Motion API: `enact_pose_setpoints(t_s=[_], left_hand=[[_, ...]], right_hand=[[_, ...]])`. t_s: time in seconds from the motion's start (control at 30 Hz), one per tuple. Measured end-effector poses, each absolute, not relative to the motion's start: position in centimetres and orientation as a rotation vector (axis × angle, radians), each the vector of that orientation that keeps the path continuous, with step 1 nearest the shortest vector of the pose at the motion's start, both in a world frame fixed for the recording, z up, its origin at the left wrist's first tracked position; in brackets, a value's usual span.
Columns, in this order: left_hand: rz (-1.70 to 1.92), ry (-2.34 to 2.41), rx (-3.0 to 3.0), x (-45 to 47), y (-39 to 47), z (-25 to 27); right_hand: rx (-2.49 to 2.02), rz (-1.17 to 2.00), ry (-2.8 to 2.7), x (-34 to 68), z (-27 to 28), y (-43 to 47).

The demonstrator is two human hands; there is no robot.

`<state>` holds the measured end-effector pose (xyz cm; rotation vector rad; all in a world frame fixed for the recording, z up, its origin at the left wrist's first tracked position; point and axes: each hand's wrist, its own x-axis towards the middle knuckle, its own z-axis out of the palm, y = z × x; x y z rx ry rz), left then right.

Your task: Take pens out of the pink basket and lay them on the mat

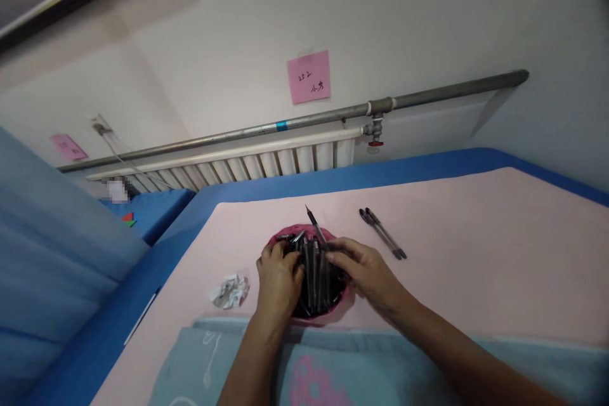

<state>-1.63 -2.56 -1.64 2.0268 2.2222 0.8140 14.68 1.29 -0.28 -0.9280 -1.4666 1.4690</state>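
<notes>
A pink round basket [328,318] stands on the pink sheet, packed with dark pens and pen parts [311,279]. My right hand [358,265] is at the basket's right side, its thumb and fingers pinched on an uncapped pen [314,222] whose thin tip points up and to the left. Reaching over the left rim, my left hand [280,276] has its fingers curled down among the pens. Its fingertips are partly hidden, so what they grip cannot be made out. Two capped clear-barrelled pens [383,233] lie side by side to the right of the basket.
Crumpled white paper [231,292] lies left of the basket. A blue-green cloth [228,355] covers the near edge. Behind the blue surface's edge [285,187] run a white radiator [266,163] and a metal pipe [323,119]. A blue curtain [52,254] hangs at left.
</notes>
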Motion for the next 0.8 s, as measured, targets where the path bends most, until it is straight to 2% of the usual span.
enact_pose_setpoints(t_s=[0.2, 0.37, 0.53, 0.67, 0.8], left_hand=[[0.717, 2.22, 2.038, -1.5, -2.1, -1.6], [0.965, 2.129, 1.871, -1.8, -2.1, -1.3], [1.525, 1.571, 1.076, -2.7, -2.8, 0.1], [1.618, 1.199, 0.506, -3.4, -3.2, 1.2], [1.681, 1.101, 0.347, -4.0, -3.2, 1.7]], right_hand=[[-0.93, 1.414, -1.544, 14.7, -0.4, 1.3], [-0.945, 1.368, -1.562, 14.6, -0.4, 1.2], [-0.907, 1.291, -1.7, 14.7, -0.1, 0.8], [-0.829, 1.103, -2.007, 14.7, -0.1, 0.2], [-0.766, 1.005, -2.143, 14.6, -0.3, 0.1]])
